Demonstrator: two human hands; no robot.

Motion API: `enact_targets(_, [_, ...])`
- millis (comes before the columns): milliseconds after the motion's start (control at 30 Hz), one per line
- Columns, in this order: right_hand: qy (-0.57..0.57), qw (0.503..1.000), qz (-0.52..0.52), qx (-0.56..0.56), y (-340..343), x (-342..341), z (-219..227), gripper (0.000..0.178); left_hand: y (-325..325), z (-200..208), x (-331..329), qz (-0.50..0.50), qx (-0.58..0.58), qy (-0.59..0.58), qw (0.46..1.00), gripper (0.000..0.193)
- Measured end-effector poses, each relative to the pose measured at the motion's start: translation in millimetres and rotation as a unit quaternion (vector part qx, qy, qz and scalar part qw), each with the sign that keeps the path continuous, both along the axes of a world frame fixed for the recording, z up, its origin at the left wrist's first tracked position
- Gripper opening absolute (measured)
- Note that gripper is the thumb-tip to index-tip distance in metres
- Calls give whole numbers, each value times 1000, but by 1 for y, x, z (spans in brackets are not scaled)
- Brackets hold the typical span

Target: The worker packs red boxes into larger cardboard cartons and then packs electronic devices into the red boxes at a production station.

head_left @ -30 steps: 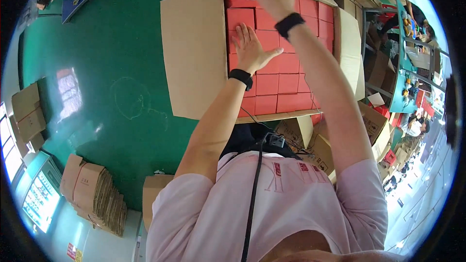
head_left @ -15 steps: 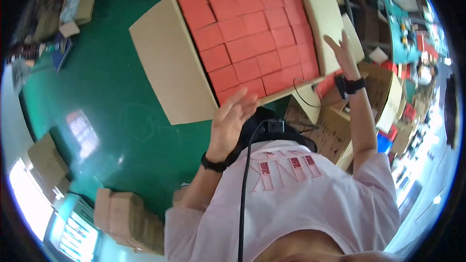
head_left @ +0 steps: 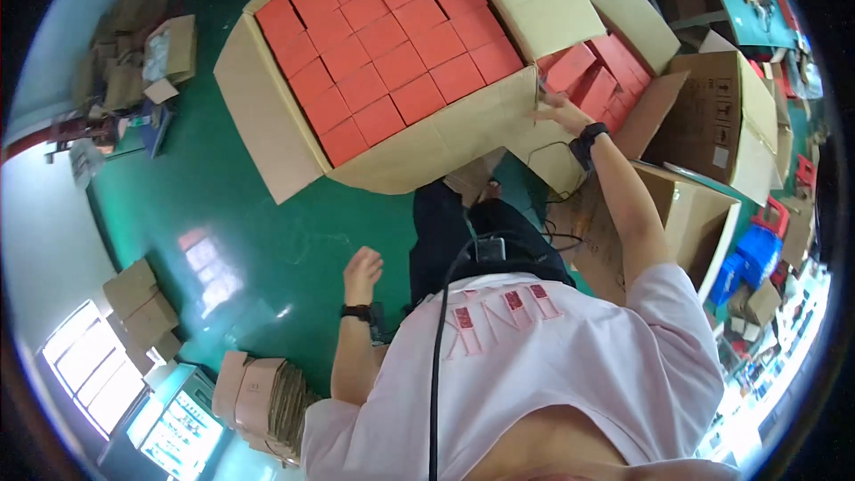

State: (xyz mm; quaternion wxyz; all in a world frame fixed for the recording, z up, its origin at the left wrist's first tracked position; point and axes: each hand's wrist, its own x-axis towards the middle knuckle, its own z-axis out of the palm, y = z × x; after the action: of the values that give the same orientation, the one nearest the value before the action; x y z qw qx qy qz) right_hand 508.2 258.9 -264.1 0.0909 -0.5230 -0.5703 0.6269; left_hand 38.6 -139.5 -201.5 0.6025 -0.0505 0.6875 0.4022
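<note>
In front of me a large open cardboard carton [head_left: 463,136] is packed with rows of small red boxes [head_left: 392,44]. Its left flap [head_left: 258,125] and right flap [head_left: 534,0] are folded outward. My right hand [head_left: 565,114], a black band on its wrist, is at the carton's near right corner with its fingers stretched out. Whether it touches the cardboard I cannot tell. Low at my left side, away from the carton, hangs my left hand [head_left: 363,269], its fingers curled and nothing visible in them.
Right of the carton stands a second open carton [head_left: 637,4] with red boxes [head_left: 606,80] lying less evenly. An open brown carton [head_left: 686,214] is by my right arm. A black cable [head_left: 436,347] runs down my shirt. Flattened cardboard [head_left: 263,401] is stacked on the green floor behind left.
My left hand has drawn back from the carton's near edge and its fingers have curled. My right hand has come down from the right flap to the near corner. The view has shifted.
</note>
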Motion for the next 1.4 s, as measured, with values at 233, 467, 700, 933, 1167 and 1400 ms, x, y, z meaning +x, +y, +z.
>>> enact_targets(233, [230,936,-70,-257,-57,49,50,56,-98,-18,36,95,-194,-23,976,45])
enact_targets(467, [559,807,-88,-171,-4,-71,186,77,-43,-5,-8,204,105,-96,969,45])
enact_targets(700, [343,926,-150,42,6,-112,165,62,73,46,-18,173,204,-43,963,93])
enact_targets(933, [219,898,-322,205,57,-89,149,66,157,27,-38,339,197,-119,912,90])
enact_targets(1167, [104,992,68,-3,72,5,153,50,160,21,-76,212,350,142,901,33])
enact_targets(1400, [166,898,-306,-269,75,45,94,73,230,85,-37,-247,284,443,813,52])
